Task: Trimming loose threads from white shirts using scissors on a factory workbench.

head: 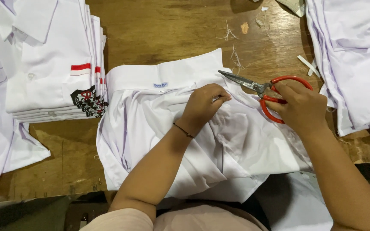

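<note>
White shirt point(159, 124), red-handled scissors point(264, 92), brown wooden table point(163, 30), red-striped white stack point(52, 60).

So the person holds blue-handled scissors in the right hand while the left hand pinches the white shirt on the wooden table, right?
Not quite: the scissors have red handles, not blue, as the head view shows. The right hand holds them while the left hand pinches the white shirt on the wooden table.
</note>
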